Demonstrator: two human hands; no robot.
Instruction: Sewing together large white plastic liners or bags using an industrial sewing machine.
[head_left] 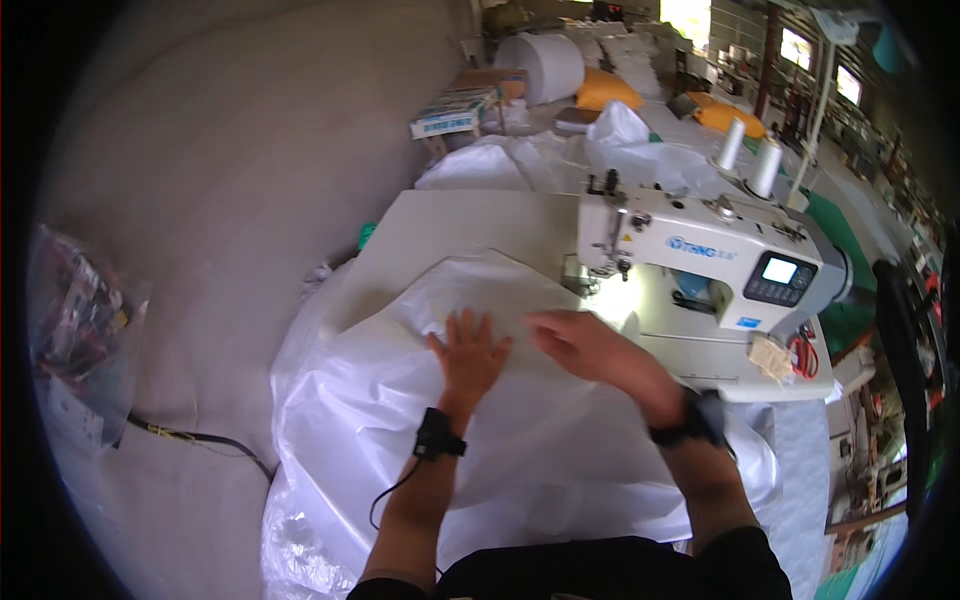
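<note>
One fisheye view looks down from head height, close by the near edge of the worktop [450,215], facing its far edge.

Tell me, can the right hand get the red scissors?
Probably yes: nothing seems to block the right hand, and the red-handled scissors show plainly beside the beige scrap.
</note>
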